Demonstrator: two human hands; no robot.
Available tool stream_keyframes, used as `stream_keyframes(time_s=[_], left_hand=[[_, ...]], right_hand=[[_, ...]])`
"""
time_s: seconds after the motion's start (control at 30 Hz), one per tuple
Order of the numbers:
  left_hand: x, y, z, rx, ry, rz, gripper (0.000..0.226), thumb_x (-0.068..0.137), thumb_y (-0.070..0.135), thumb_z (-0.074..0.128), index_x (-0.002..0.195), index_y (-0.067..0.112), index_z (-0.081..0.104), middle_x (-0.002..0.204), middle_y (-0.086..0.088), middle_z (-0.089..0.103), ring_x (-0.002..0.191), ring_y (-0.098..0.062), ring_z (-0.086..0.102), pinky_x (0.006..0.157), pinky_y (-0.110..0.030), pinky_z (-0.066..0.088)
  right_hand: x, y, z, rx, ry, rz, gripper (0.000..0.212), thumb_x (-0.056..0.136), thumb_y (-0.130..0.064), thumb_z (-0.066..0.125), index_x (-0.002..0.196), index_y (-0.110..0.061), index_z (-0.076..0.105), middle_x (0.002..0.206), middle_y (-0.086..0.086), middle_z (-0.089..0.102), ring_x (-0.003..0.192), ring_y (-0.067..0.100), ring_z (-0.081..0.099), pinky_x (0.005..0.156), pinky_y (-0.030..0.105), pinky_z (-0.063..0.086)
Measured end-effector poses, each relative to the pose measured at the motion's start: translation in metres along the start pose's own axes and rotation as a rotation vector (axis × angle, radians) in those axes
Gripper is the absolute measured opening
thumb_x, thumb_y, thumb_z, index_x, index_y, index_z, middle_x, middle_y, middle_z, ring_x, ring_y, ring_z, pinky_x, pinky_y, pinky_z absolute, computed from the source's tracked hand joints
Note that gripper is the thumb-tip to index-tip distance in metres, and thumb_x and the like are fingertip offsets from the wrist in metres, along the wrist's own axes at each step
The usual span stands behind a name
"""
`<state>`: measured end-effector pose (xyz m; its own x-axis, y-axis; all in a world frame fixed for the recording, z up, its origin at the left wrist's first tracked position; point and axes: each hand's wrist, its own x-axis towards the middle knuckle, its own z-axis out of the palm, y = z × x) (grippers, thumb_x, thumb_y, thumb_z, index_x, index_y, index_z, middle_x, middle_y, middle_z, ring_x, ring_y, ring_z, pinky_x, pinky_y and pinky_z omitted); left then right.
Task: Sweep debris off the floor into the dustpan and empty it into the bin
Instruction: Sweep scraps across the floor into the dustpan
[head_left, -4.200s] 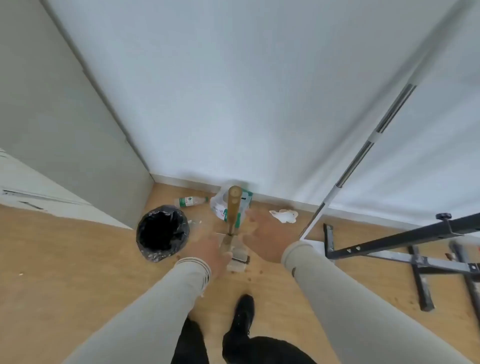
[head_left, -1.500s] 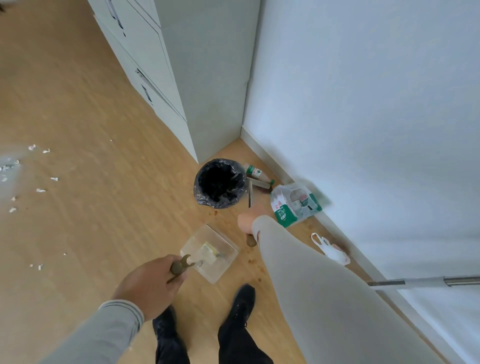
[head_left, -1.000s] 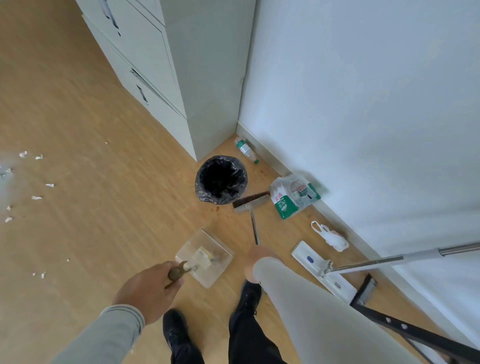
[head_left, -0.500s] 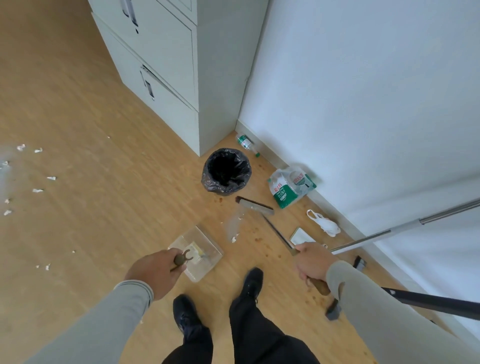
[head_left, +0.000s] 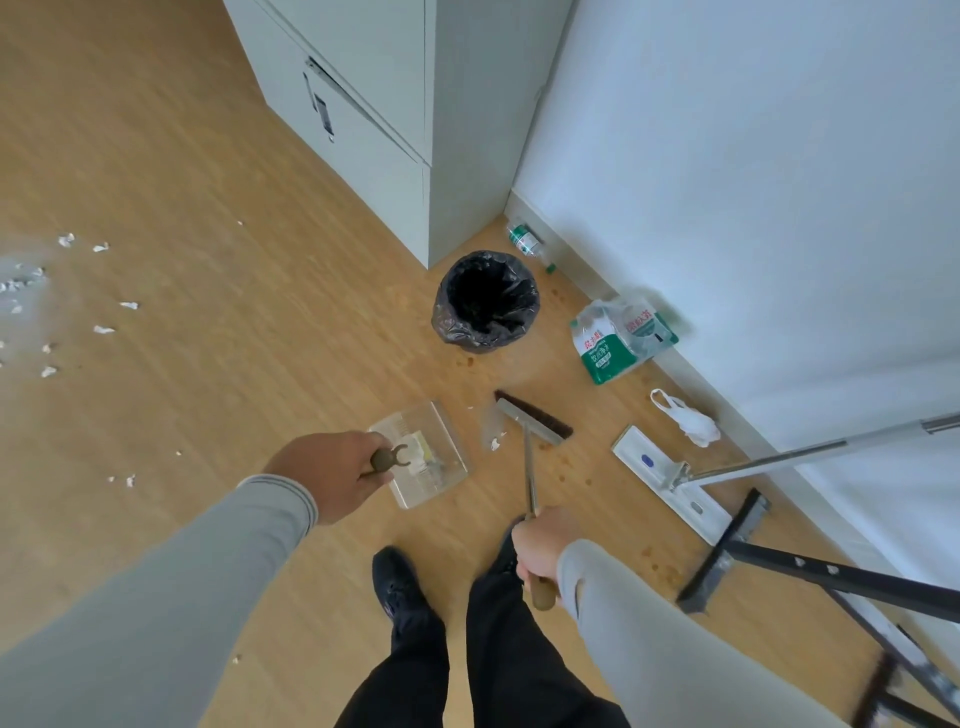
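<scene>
My left hand (head_left: 327, 478) grips the brown handle of a clear dustpan (head_left: 423, 457), which rests on the wooden floor just ahead of my feet. My right hand (head_left: 543, 545) holds the wooden end of a broom handle; the broom's dark bristle head (head_left: 535, 418) sits on the floor right of the dustpan. A few white scraps (head_left: 495, 444) lie between broom head and dustpan. More white debris (head_left: 78, 312) is scattered at the far left. The bin (head_left: 485, 301), lined with a black bag, stands open beyond the dustpan.
A grey cabinet (head_left: 395, 104) stands behind the bin against the white wall. A plastic bottle (head_left: 527, 244), a green-and-white pack (head_left: 618, 338) and a white bag (head_left: 685, 421) lie along the skirting. A flat mop (head_left: 670, 480) and a black metal frame (head_left: 810, 577) lie to the right.
My right hand picked up the broom and pulled its head back from beside the bin towards the dustpan. My left hand kept hold of the dustpan handle. The view shifted slightly right.
</scene>
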<state>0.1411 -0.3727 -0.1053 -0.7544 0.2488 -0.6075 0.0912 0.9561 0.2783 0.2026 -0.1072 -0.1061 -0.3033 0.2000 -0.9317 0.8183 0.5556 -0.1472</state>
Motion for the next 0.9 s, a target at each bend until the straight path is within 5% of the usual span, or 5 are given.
stream_keyframes(time_s=[0.2, 0.37, 0.63, 0.77, 0.9], left_hand=[[0.006, -0.005, -0.005, 0.017, 0.03, 0.026, 0.034, 0.099, 0.052, 0.052, 0.13, 0.037, 0.056, 0.123, 0.011, 0.066, 0.099, -0.019, 0.067, 0.077, -0.029, 0.049], [-0.005, -0.011, -0.007, 0.009, 0.029, 0.017, 0.034, 0.099, 0.053, 0.051, 0.129, 0.039, 0.055, 0.12, 0.013, 0.067, 0.097, -0.018, 0.067, 0.079, -0.029, 0.051], [-0.018, -0.003, 0.003, -0.013, 0.015, 0.02, 0.029, 0.099, 0.05, 0.052, 0.125, 0.037, 0.057, 0.11, 0.013, 0.068, 0.088, -0.017, 0.064, 0.079, -0.03, 0.052], [-0.017, 0.001, 0.011, -0.035, 0.013, -0.004, 0.029, 0.099, 0.051, 0.052, 0.124, 0.036, 0.057, 0.101, 0.014, 0.064, 0.087, -0.018, 0.064, 0.074, -0.028, 0.047], [-0.017, 0.005, 0.016, -0.002, 0.031, -0.004, 0.032, 0.1, 0.052, 0.05, 0.127, 0.035, 0.054, 0.116, 0.01, 0.067, 0.095, -0.02, 0.067, 0.073, -0.028, 0.044]], right_hand=[[-0.031, 0.009, -0.038, -0.039, -0.056, 0.044, 0.06, 0.096, -0.007, 0.04, 0.155, -0.015, 0.035, 0.061, 0.007, 0.054, 0.039, 0.013, 0.047, 0.042, 0.022, 0.043], [-0.066, 0.039, -0.1, -0.211, 0.076, 0.037, 0.026, 0.096, -0.022, 0.041, 0.083, -0.007, 0.058, 0.057, 0.01, 0.055, 0.045, 0.02, 0.048, 0.056, 0.032, 0.044], [-0.09, 0.033, -0.121, -0.704, 0.319, 0.06, 0.028, 0.091, -0.015, 0.051, 0.118, -0.019, 0.059, 0.077, -0.003, 0.056, 0.065, 0.011, 0.054, 0.057, 0.024, 0.045], [-0.064, 0.013, -0.096, -0.626, 0.115, 0.055, 0.029, 0.095, -0.009, 0.054, 0.119, 0.003, 0.064, 0.07, 0.0, 0.05, 0.054, 0.01, 0.048, 0.049, 0.021, 0.043], [-0.061, -0.009, -0.041, -0.639, -0.055, 0.048, 0.021, 0.088, 0.007, 0.056, 0.073, -0.004, 0.066, 0.085, 0.008, 0.067, 0.071, 0.022, 0.062, 0.074, 0.031, 0.054]])
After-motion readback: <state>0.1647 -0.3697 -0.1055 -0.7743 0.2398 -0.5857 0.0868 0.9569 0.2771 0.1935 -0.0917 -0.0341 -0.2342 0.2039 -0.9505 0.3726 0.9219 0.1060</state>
